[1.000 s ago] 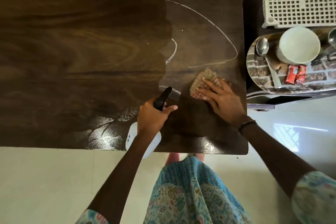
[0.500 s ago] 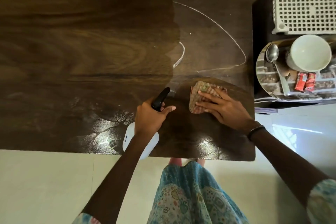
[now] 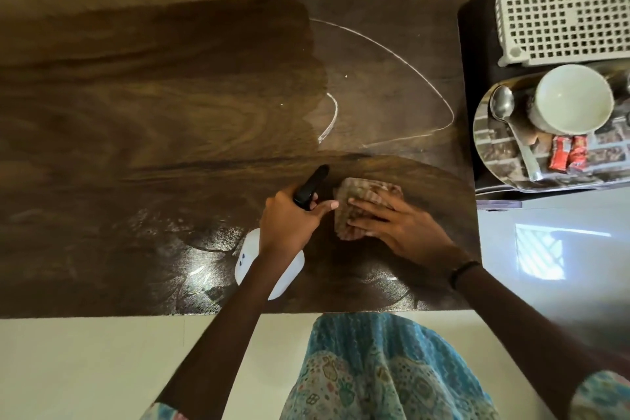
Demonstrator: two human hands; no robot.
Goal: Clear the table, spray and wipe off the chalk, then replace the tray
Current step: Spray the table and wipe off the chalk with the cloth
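My left hand (image 3: 289, 222) grips the neck of a white spray bottle (image 3: 249, 257) with a black nozzle, held just above the dark wooden table (image 3: 136, 119). Flat fingers of my right hand (image 3: 399, 225) press a folded brownish cloth (image 3: 361, 194) onto the wet tabletop right beside the nozzle. White chalk lines (image 3: 402, 58) curve across the dry right part of the table, beyond the cloth. The round steel tray (image 3: 501, 160) with a white cup, a spoon and red packets sits on a dark side stand to the right.
A white perforated plastic basket (image 3: 562, 7) stands on the side stand behind the tray. The table's left and near areas look wet and dark. Its near edge meets pale floor tiles (image 3: 85, 368), where my patterned skirt shows.
My right hand has dragged the cloth left and nearer, close to the spray nozzle, leaving a wider wet patch. My left hand keeps the bottle in about the same place.
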